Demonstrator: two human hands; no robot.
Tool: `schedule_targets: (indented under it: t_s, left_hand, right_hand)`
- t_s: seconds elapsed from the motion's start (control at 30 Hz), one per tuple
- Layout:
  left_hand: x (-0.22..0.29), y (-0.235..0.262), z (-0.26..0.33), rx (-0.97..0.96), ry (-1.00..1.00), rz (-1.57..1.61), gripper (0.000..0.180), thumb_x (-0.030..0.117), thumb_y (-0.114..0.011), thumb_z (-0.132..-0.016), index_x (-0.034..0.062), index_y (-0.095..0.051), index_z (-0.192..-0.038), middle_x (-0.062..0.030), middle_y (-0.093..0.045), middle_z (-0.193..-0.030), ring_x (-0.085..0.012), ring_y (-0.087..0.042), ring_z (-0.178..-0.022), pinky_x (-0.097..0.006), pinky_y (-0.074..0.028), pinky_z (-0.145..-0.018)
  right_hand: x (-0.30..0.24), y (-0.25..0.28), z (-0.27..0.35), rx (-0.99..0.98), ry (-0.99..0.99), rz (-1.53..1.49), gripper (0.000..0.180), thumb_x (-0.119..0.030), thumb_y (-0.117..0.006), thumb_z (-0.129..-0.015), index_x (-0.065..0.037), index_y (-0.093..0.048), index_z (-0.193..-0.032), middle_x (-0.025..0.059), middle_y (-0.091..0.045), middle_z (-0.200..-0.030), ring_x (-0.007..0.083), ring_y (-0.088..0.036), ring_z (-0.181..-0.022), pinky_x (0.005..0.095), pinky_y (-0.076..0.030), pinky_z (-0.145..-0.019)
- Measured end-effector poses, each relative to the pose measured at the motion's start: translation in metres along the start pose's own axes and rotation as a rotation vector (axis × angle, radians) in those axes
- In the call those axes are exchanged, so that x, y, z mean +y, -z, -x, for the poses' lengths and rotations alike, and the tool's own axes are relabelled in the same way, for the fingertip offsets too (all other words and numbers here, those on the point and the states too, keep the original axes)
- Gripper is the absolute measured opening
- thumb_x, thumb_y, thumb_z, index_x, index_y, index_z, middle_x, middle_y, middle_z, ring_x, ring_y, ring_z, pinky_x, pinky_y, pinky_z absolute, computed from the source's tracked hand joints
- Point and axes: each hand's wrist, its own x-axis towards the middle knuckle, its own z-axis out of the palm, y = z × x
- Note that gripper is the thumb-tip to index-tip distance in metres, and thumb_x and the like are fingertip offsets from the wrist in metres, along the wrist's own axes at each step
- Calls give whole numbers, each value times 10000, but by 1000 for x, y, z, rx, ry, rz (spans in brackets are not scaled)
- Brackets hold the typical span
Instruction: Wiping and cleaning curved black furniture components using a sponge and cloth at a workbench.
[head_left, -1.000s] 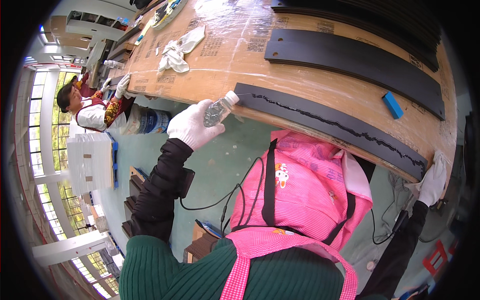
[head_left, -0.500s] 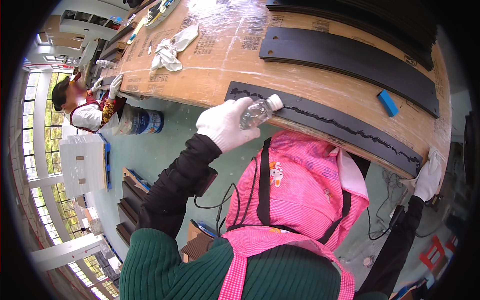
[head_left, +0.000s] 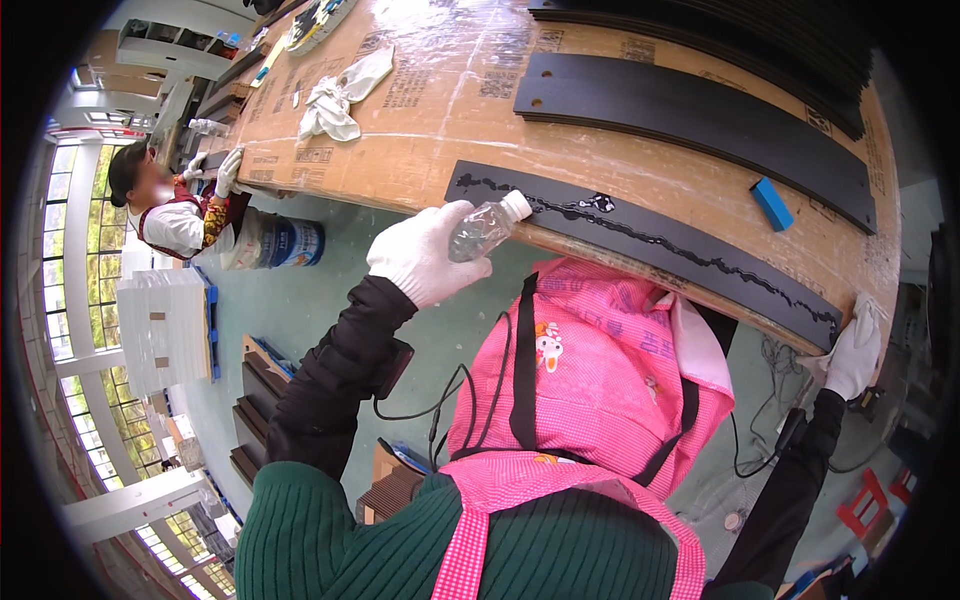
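A clear plastic bottle (head_left: 482, 232) with a white cap is tilted in my gloved left hand (head_left: 425, 252), whose fingers wrap round it. Its capped end is over a long dark grey board (head_left: 670, 238) at the table's near edge. A wavy trail of clear, wet-looking liquid (head_left: 690, 250) runs along the board, with a wider puddle near the bottle. At the board's right end, my gloved right hand (head_left: 852, 362) is closed on a white cloth (head_left: 868, 312), which sticks out above and beside the fingers.
Stacked dark boards (head_left: 690, 130) lie farther back on the cardboard-covered table (head_left: 430, 130), with a blue block (head_left: 772, 204) beside them. A crumpled white cloth (head_left: 335, 105) lies farther left. At the far left a co-worker (head_left: 170, 205) stands by a blue bucket (head_left: 295, 243). Cables (head_left: 785, 375) hang below the right end.
My left hand has moved left with the bottle along the board. A wider puddle now shows on the trail to the bottle's right. My right hand stays at the board's end.
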Motion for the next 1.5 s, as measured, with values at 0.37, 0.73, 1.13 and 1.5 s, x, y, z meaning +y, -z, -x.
schedule_targets:
  t_s: [0.37,0.73,1.13,1.5]
  left_hand:
    - [-67,14,13,106,66,-30,826,376,-909,-762,49,-596,-1453,-140,-774,-1094,-210,-755,-948,-338,-583,-858]
    - [-112,5,-100,691,-202,1115,627,106,-898,-859,-11,-553,-1369,-72,-698,-1182,-162,-671,-1090,-344,-557,-964]
    - [-238,-55,-221,809,-362,926,785,262,-822,-972,15,-400,-1586,-162,-598,-1456,-258,-583,-1330,-423,-465,-1154]
    - [-61,-37,-83,513,-689,99,860,165,-891,-552,27,-563,-1334,-150,-622,-1272,-344,-593,-1176,-460,-481,-1060]
  right_hand:
    - [6,-7,-8,-53,-23,-128,427,-264,-615,-1062,-3,-646,-1399,180,-708,-1370,323,-666,-1267,369,-474,-1082]
    - [52,19,-29,-146,114,-177,402,-189,-639,-1045,27,-640,-1384,148,-685,-1382,273,-634,-1295,356,-456,-1110]
    - [-35,118,42,-155,-396,-614,531,-438,-569,-1089,21,-703,-1321,143,-743,-1246,198,-662,-1139,350,-500,-1007]
    - [-150,64,35,-342,-191,523,375,-444,-563,-1036,-184,-629,-1297,137,-660,-1266,365,-721,-1119,490,-583,-926]
